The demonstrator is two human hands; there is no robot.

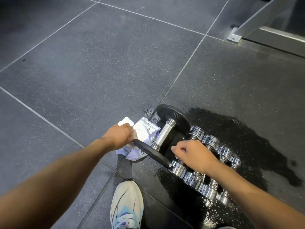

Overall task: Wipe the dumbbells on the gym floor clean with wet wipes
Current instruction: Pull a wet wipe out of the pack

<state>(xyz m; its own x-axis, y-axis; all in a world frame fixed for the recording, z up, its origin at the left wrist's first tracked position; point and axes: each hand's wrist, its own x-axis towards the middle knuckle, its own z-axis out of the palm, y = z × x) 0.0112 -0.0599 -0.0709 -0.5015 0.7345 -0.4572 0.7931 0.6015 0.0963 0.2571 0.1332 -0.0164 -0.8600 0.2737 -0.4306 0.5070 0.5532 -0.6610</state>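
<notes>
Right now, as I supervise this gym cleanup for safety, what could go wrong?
The wet patch spreads under the chrome dumbbells and near the shoe, so a slip seems possible. The black dumbbell lies right by the wipes pack that the left hand grips; if it rolls, it might pinch fingers.

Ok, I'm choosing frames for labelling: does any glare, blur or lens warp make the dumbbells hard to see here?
Head view: sharp, evenly lit; the wide lens slightly bows the floor seams; the wet patch glints with specks of glare; the chrome dumbbells carry broken reflections; the right hand hides part of them.
</notes>
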